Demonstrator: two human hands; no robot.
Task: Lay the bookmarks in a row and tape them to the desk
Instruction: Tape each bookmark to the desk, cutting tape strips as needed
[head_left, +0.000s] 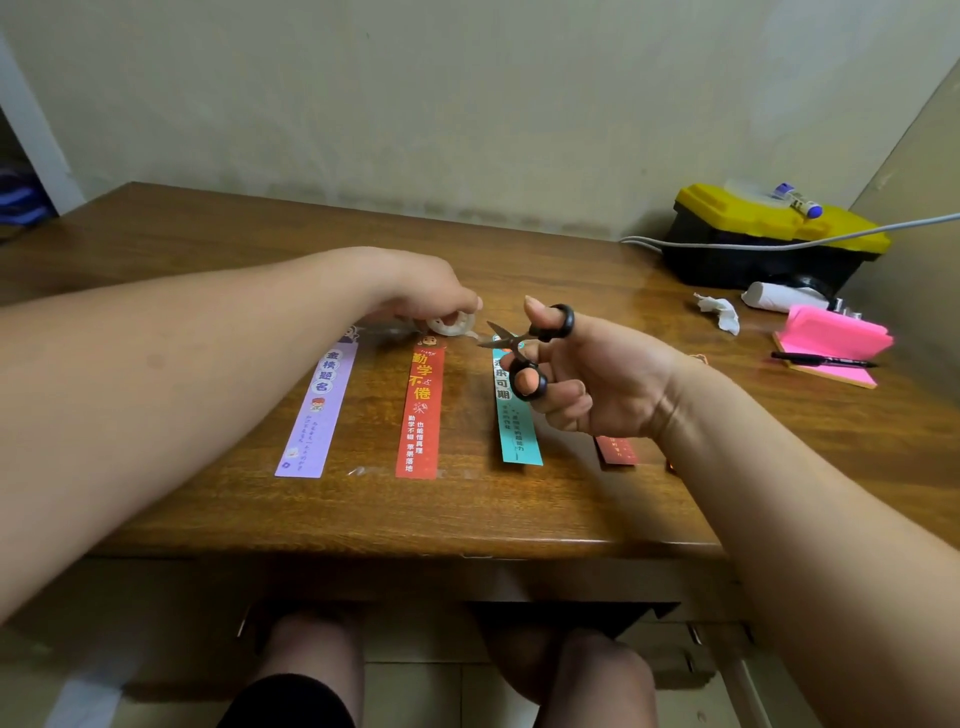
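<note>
1. Left hand (426, 293) pinching roll of tape (450, 325), just above red bookmark (422, 410).
2. Right hand (587, 374) gripping scissors (524, 345), blades parted, tips just right of the roll.
3. Purple bookmark (319, 408) left of the roll; teal bookmark (517, 421) beneath the scissors.

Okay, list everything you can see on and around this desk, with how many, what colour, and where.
bookmarks: four clearly showing, purple, red, teal, dark red, in a row mid-desk
tape roll: one, clear, above the red bookmark
scissors: one, black handles, blades open
toolbox: one, yellow and black, far right corner
marker: one, white and blue, on the toolbox
cable: one, white, across the toolbox
sticky notes: one pad, pink, right edge
pen: one, black, on the notes
tissue: one, white, crumpled
desk: one, brown wood
left hand: on the tape roll
right hand: holding the scissors
</note>
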